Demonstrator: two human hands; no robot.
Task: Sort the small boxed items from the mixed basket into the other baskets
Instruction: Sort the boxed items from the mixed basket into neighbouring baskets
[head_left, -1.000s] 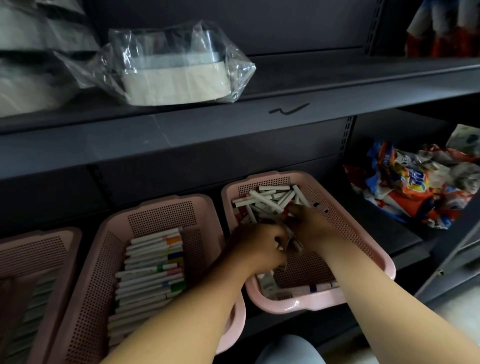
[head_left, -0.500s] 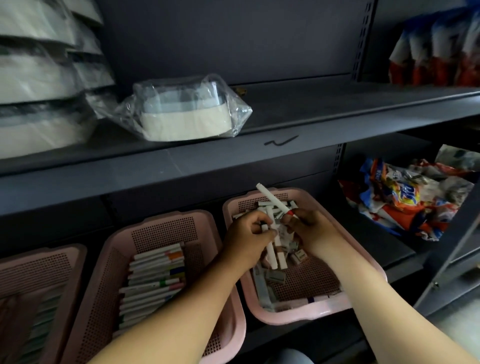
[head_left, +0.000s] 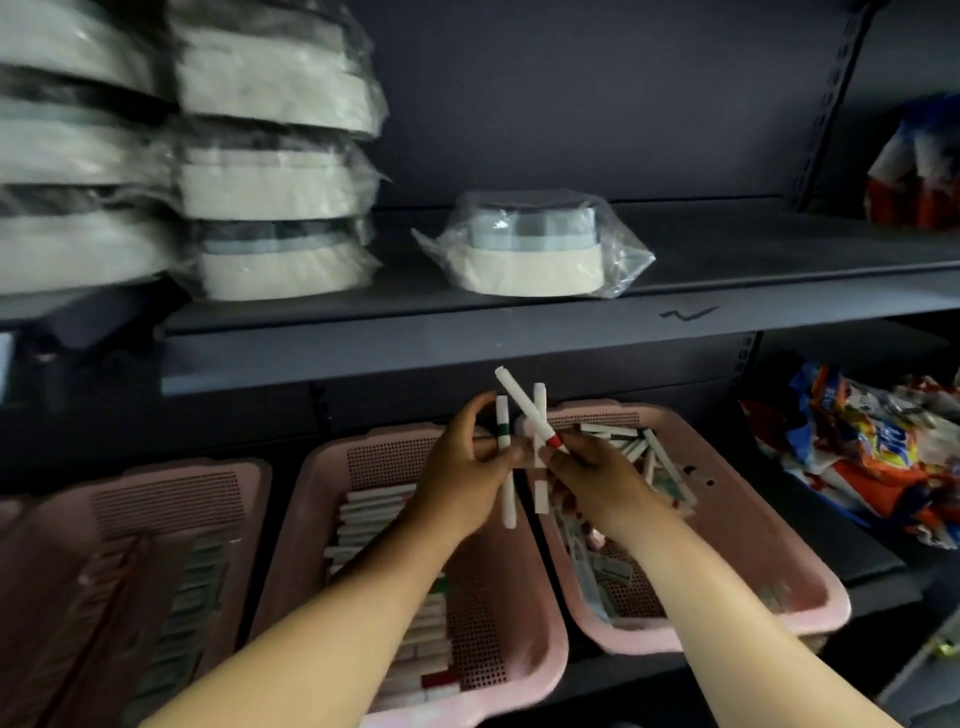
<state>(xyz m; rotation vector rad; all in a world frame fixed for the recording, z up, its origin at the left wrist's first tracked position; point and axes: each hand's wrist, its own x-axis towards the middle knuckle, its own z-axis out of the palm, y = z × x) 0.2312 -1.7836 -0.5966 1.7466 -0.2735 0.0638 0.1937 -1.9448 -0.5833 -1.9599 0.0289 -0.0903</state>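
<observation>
The green-banded box (head_left: 502, 415) stood upright, pinched in the left hand (head_left: 457, 478); the red-tipped box (head_left: 519, 400) slanted beside it, pinched by the right hand (head_left: 602, 483); both were raised above the pink mixed basket (head_left: 639, 642) and the adjoining middle basket (head_left: 395, 452).

The scene was dim; the dark shelf (head_left: 519, 322) and back wall (head_left: 571, 104) swallowed most light. The forearms (head_left: 322, 623) nearest the camera were brightest, and glare glinted on the wrap (head_left: 623, 260). Motion blur smeared the stacks (head_left: 78, 156) and left basket (head_left: 130, 519) at the left edge, where straight lines bowed
</observation>
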